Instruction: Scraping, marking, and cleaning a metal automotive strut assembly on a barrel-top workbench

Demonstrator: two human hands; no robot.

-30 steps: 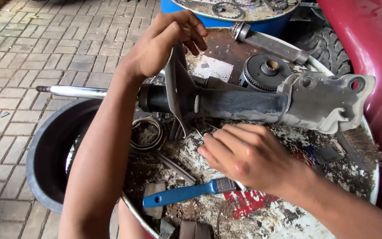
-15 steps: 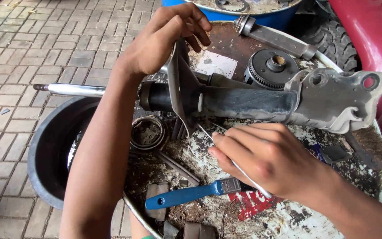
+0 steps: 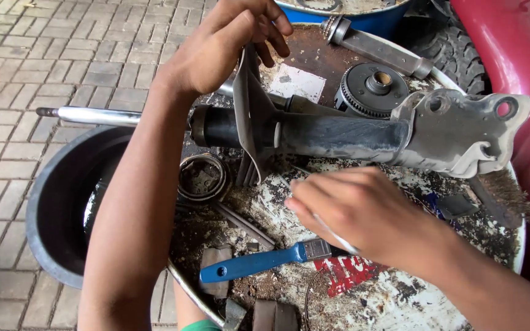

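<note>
A grey, grime-coated steel shock-absorber strut [image 3: 338, 136] lies across the top of a rusty, paint-flaked round drum lid that serves as the table [image 3: 400, 294]. Its bright chrome piston rod [image 3: 96, 115] sticks out to the left over a black rubber tub [image 3: 56, 202], and its bracket end [image 3: 467, 132] sits at the right beside a red vehicle panel [image 3: 510, 55].

The left hand [image 3: 222, 46] grips the upper edge of the thin grey spring-seat plate [image 3: 249, 116] that stands around the strut body, fingers curled over the rim, steadying it. The right hand [image 3: 357, 211] hovers just below the strut tube, fingers pinched around a thin pale rod-like tool [image 3: 332, 232]; what kind of tool it is cannot be told. A blue-handled paintbrush [image 3: 259, 262] lies on the lid just beside that hand, a round toothed metal mount [image 3: 372, 89] sits behind the strut, and a wire brush [image 3: 504, 196] rests near the bracket.

The step in hand looks like cleaning or scraping the strut near the seat while it is held. The next move probably calls for a firm left-hand hold, so the strut does not roll, and the tool tip brought against the tube close to the plate.
</note>
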